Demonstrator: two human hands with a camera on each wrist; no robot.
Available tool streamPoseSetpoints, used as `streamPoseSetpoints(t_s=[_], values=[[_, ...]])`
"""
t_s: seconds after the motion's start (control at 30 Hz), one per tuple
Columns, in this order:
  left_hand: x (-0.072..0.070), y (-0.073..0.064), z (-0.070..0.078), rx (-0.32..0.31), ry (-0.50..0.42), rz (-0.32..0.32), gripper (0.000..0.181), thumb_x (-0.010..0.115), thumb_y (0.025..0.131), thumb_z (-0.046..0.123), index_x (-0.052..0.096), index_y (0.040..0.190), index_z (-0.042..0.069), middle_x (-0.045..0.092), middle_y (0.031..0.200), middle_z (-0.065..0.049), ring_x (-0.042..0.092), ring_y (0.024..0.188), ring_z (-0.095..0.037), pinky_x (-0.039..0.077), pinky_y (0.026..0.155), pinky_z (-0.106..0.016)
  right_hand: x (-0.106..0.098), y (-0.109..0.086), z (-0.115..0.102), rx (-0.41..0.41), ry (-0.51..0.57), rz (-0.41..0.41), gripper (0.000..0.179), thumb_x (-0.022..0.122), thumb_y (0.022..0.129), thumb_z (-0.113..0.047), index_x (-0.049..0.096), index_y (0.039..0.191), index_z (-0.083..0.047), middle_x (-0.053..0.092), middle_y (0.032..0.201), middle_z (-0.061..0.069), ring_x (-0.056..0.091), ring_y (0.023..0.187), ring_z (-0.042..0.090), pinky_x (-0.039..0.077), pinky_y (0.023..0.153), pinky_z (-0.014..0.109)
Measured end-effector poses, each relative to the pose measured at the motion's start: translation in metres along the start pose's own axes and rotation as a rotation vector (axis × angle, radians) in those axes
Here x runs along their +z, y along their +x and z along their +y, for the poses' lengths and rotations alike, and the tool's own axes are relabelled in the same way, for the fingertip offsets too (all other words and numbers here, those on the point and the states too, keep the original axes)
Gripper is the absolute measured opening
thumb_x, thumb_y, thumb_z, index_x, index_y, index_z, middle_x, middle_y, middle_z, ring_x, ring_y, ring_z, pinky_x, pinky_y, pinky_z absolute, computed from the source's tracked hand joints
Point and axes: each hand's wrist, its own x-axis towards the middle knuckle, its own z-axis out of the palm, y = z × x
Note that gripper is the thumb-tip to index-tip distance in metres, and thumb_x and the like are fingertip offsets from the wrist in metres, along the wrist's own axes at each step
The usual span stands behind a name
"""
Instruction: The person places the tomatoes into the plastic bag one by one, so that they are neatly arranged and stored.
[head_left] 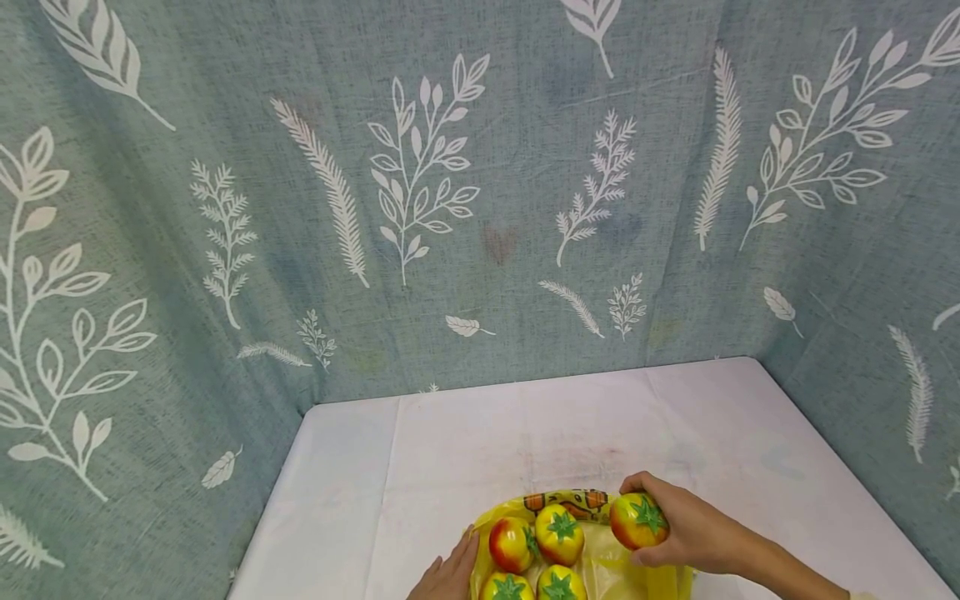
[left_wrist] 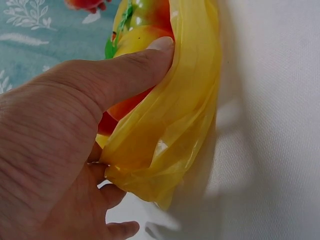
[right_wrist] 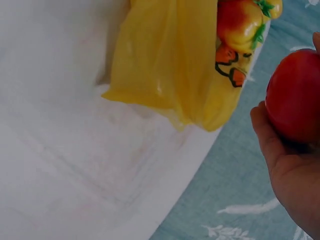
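Note:
My right hand (head_left: 693, 529) grips a yellow-and-red toy tomato (head_left: 633, 523) with a green star-shaped top, held over the right part of a yellow plastic bag (head_left: 611, 575). In the right wrist view the held tomato's smooth red side (right_wrist: 296, 97) faces the camera. Several more such tomatoes (head_left: 559, 535) sit in the bag's left part. At the bag's left side, my left hand (head_left: 447, 575) holds its edge. In the left wrist view the thumb lies against the bag's rim beside a tomato, with the other fingers below, partly hidden.
The bag lies open on a white-covered table (head_left: 465, 450), near its front edge. Blue-green curtains (head_left: 495, 208) with white leaf prints stand behind the table and at both sides. Dark and orange cartoon print (head_left: 573, 502) marks the bag's far rim.

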Motion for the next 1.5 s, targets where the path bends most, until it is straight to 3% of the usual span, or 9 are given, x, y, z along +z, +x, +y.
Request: streamPoseSetpoints(t_s=[0.3, 0.77, 1.07, 1.3, 1.5], values=[[-0.002, -0.001, 0.0, 0.002, 0.011, -0.014, 0.116, 0.044, 0.064, 0.085, 0.025, 0.145, 0.003, 0.027, 0.148, -0.012, 0.033, 0.131, -0.026, 0.03, 0.098, -0.059, 0.015, -0.001, 0.007, 0.048, -0.076, -0.049, 0.068, 0.081, 0.066, -0.043, 0.045, 0.118, -0.017, 0.053, 0.103, -0.007, 0.053, 0.082, 0.007, 0.05, 0.068, 0.021], [-0.001, 0.0, 0.001, -0.014, -0.006, -0.017, 0.114, 0.044, 0.065, 0.085, 0.029, 0.144, 0.004, 0.028, 0.148, -0.012, 0.036, 0.129, -0.027, 0.03, 0.098, -0.058, 0.03, -0.002, 0.023, 0.083, -0.049, -0.13, 0.057, 0.078, 0.07, -0.042, 0.045, 0.113, -0.024, 0.052, 0.103, -0.008, 0.053, 0.086, 0.005, 0.049, 0.07, 0.024], [0.001, 0.002, 0.0, -0.056, -0.008, -0.038, 0.117, 0.044, 0.063, 0.086, 0.027, 0.144, 0.004, 0.028, 0.148, -0.01, 0.034, 0.131, -0.024, 0.03, 0.098, -0.058, 0.035, 0.001, 0.023, 0.121, -0.062, -0.132, 0.063, 0.077, 0.07, -0.045, 0.046, 0.117, -0.018, 0.051, 0.103, -0.009, 0.052, 0.087, 0.006, 0.049, 0.07, 0.026], [0.001, 0.003, -0.001, -0.04, -0.008, -0.037, 0.114, 0.044, 0.065, 0.085, 0.027, 0.144, 0.005, 0.028, 0.148, -0.011, 0.035, 0.13, -0.025, 0.031, 0.097, -0.059, 0.038, 0.003, 0.027, 0.061, -0.138, -0.119, 0.064, 0.075, 0.07, -0.05, 0.046, 0.118, -0.018, 0.051, 0.105, -0.012, 0.051, 0.09, 0.003, 0.048, 0.073, 0.024], [0.002, 0.001, 0.003, -0.07, -0.037, -0.027, 0.119, 0.045, 0.06, 0.087, 0.028, 0.144, 0.005, 0.029, 0.148, -0.009, 0.036, 0.13, -0.024, 0.03, 0.099, -0.058, 0.043, 0.006, 0.031, 0.097, -0.182, -0.123, 0.069, 0.073, 0.067, -0.057, 0.045, 0.12, -0.023, 0.05, 0.109, -0.013, 0.05, 0.092, 0.004, 0.049, 0.076, 0.029]])
